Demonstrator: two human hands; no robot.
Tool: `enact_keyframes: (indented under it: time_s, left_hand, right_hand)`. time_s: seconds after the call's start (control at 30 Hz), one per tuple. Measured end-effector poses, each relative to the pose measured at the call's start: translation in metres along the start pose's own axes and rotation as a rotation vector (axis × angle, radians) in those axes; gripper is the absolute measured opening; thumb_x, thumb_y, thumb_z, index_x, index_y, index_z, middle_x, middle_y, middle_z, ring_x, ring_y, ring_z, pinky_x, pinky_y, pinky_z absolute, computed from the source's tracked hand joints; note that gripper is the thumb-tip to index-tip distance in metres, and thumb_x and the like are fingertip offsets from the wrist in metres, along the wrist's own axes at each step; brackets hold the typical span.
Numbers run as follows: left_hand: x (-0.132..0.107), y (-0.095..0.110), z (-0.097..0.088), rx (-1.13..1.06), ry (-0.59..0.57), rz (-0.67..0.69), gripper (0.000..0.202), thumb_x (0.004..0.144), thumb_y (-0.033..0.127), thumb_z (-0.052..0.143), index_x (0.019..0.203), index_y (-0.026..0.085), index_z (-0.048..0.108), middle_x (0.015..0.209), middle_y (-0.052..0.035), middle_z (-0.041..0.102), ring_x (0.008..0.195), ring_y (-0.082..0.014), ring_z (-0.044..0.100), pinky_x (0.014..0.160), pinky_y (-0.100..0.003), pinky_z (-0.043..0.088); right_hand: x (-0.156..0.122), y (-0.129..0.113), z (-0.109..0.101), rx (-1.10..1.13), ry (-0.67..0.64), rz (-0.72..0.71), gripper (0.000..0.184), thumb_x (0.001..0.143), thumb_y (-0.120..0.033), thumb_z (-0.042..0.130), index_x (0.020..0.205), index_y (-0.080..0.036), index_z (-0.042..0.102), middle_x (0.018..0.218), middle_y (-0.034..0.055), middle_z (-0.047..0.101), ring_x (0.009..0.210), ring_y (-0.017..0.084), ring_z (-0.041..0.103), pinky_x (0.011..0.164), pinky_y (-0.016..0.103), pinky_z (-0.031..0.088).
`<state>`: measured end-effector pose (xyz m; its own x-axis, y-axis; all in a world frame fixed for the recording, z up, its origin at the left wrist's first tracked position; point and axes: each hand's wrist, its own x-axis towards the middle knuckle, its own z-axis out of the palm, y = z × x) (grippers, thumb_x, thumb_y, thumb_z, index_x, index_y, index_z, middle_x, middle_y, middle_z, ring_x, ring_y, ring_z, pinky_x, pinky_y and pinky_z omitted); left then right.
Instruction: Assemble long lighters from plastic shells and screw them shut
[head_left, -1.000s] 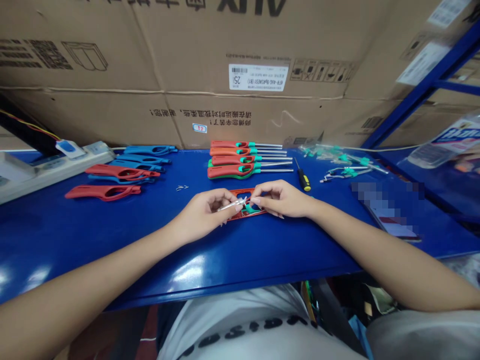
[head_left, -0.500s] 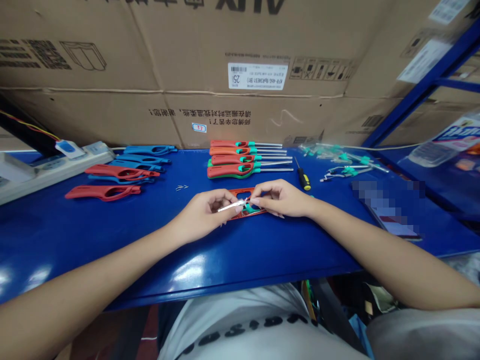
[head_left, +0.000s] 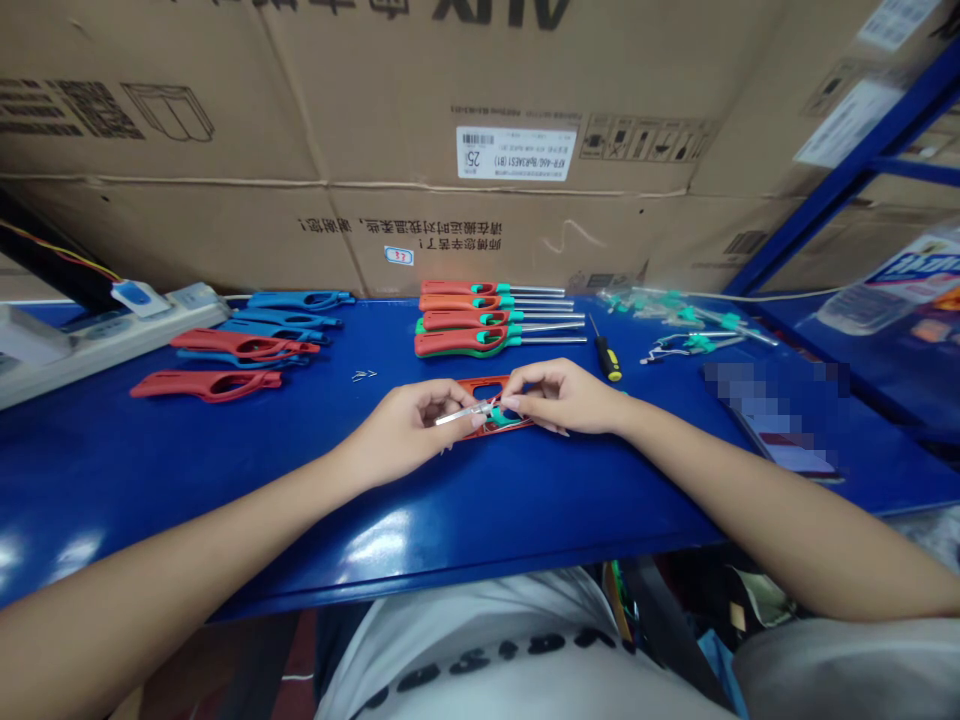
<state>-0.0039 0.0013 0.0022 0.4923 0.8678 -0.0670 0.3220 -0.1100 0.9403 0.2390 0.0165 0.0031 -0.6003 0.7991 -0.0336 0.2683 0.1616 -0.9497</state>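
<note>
A red lighter shell half [head_left: 486, 384] lies flat on the blue table [head_left: 225, 470] between my hands. My left hand [head_left: 405, 425] is closed in a pinch on a thin metal tube [head_left: 459, 413] that points right into the shell. My right hand [head_left: 561, 397] rests on the shell's right part, fingers pressed together on a teal insert [head_left: 504, 418] where the tube ends. Both hands touch the table.
Several finished red-and-green lighters [head_left: 480, 320] lie behind the hands. Loose red and blue shell halves [head_left: 240, 345] sit at the left. A small screwdriver [head_left: 604, 352] and teal tube parts [head_left: 690, 330] lie at the right. Cardboard boxes [head_left: 450, 130] wall the back.
</note>
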Motion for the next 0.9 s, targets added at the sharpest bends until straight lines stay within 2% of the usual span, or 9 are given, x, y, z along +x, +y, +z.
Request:
enact_keyframes:
  time_s: [0.6,0.9]
  left_hand:
    - [-0.0003,0.0037,0.0009,0.009,-0.001,-0.003,0.035,0.081,0.048,0.072,0.092,0.016,0.065,0.070,0.0018,0.060,0.060,-0.0116,0.052,0.055,-0.023,0.042]
    - [-0.0013,0.0069,0.0030,0.025,-0.005,-0.016,0.036,0.080,0.049,0.072,0.091,0.015,0.067,0.074,-0.0010,0.064,0.061,-0.0118,0.052,0.055,-0.022,0.041]
  right_hand:
    - [-0.0006,-0.0006,-0.0001,-0.005,-0.003,0.004,0.028,0.089,-0.041,0.067,0.094,-0.014,0.066,0.054,-0.0078,0.052,0.038,0.005,0.042,0.035,0.017,0.032]
    - [0.0005,-0.0023,0.0020,-0.011,-0.007,-0.035,0.028,0.089,-0.041,0.067,0.093,-0.014,0.066,0.057,-0.0070,0.052,0.044,0.005,0.041,0.044,0.020,0.032]
